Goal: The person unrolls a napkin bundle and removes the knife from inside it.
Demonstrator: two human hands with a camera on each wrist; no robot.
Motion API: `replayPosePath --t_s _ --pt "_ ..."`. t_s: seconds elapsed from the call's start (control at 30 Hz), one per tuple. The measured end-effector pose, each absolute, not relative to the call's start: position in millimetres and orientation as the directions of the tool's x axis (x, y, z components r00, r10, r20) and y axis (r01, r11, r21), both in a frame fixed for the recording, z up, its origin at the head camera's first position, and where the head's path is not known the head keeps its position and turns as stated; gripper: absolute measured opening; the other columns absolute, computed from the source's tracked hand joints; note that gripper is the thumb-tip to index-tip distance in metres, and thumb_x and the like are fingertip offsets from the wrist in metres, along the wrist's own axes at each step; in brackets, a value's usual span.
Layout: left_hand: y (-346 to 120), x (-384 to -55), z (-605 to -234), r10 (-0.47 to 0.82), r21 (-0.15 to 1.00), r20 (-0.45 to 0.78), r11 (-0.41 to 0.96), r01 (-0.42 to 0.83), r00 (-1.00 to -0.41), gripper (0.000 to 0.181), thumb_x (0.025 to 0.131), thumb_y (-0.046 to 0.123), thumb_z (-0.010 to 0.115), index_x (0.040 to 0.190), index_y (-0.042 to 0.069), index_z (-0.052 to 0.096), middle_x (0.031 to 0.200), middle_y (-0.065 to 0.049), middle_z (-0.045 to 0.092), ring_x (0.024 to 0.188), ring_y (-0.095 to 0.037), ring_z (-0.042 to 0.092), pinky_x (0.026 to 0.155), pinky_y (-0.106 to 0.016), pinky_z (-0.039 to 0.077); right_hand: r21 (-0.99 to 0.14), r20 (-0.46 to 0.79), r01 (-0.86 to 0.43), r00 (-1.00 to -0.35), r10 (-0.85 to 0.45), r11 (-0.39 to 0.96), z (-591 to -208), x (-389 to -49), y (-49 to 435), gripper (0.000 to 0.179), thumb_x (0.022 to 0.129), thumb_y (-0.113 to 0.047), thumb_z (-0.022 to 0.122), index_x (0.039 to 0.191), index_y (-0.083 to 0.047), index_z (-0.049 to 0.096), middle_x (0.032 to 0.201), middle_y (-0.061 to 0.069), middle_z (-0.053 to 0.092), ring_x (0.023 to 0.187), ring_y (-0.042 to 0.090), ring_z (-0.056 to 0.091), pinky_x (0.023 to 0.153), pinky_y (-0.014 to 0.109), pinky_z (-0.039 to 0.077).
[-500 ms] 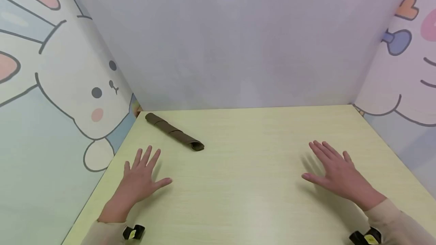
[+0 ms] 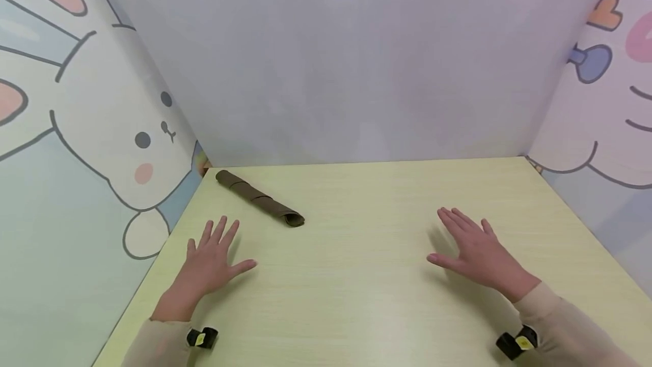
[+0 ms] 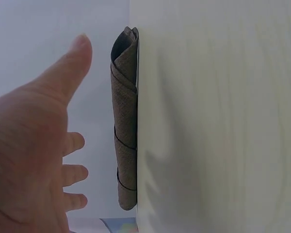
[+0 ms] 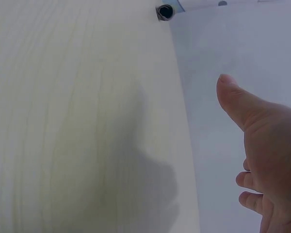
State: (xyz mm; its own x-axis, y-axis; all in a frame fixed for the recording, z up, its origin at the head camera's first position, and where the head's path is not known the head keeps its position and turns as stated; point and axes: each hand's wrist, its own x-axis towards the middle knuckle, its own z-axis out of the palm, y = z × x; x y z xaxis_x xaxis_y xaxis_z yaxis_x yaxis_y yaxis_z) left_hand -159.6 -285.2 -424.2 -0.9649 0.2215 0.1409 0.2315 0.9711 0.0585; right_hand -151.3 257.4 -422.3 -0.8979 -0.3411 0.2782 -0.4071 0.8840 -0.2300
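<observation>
A dark brown rolled-up sheet [image 2: 260, 198] lies slantwise on the table, toward the back left; its material is hard to tell. Its near end shows a hollow opening, which also faces up in the left wrist view, where the roll [image 3: 125, 121] stands out along the tabletop. My left hand [image 2: 209, 265] hovers over the table in front of the roll, fingers spread and thumb out, touching nothing. Over the right half of the table is my right hand [image 2: 481, 256], fingers extended, holding nothing. In the right wrist view the roll's end [image 4: 165, 12] is small at the top.
The pale wood-grain table [image 2: 367, 231] meets a plain whitish wall [image 2: 346, 61] at the back. Side panels with cartoon drawings, including a rabbit [image 2: 107, 118], stand left and right. A small black device [image 2: 202, 337] sits at the left wrist, another [image 2: 517, 342] at the right.
My right hand has moved left, toward the middle of the table. The left hand has hardly moved, and the roll lies where it was.
</observation>
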Motion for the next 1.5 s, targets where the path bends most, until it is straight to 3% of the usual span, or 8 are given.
replayPosePath --t_s 0.3,1.0,1.37,1.5 --pt "-294 -174 -430 0.207 0.076 0.099 0.974 0.215 -0.973 0.102 0.072 0.079 0.044 0.145 0.009 0.027 0.147 -0.021 0.02 0.131 -0.045 0.014 0.086 -0.074 0.013 -0.232 0.291 -0.484 -0.862 -0.415 0.844 -426 -169 226 0.094 0.075 -0.068 0.056 0.143 -0.008 0.031 0.141 0.011 0.036 0.129 0.029 0.032 0.096 0.062 0.021" --pt "-328 -231 -438 0.156 0.075 0.0 0.985 0.155 -0.988 0.105 0.073 0.081 0.036 0.145 0.005 0.023 0.145 -0.026 0.02 0.13 -0.047 0.014 0.086 -0.075 0.012 -0.256 0.351 -0.653 -0.75 -0.56 0.713 -419 -200 132 0.079 0.079 -0.059 0.06 0.136 -0.007 0.043 0.134 0.005 0.047 0.123 0.021 0.041 0.101 0.049 0.027" --pt "-338 -261 -436 0.114 0.097 -0.033 0.989 0.111 -0.993 0.103 0.076 0.078 0.037 0.145 0.003 0.022 0.144 -0.029 0.018 0.129 -0.05 0.012 0.086 -0.075 0.014 -0.303 0.287 -0.654 -0.756 -0.588 0.693 -425 -214 81 0.077 0.08 -0.061 0.055 0.137 -0.011 0.043 0.132 0.002 0.049 0.12 0.018 0.043 0.099 0.033 0.032" --pt "-337 -270 -429 0.113 0.122 -0.053 0.987 0.106 -0.992 0.104 0.077 0.078 0.036 0.145 0.002 0.018 0.144 -0.031 0.013 0.129 -0.051 0.007 0.087 -0.075 0.011 -0.295 0.286 -0.666 -0.746 -0.601 0.686 -430 -218 63 0.076 0.081 -0.063 0.053 0.137 -0.011 0.043 0.131 0.002 0.049 0.12 0.018 0.044 0.099 0.033 0.034"
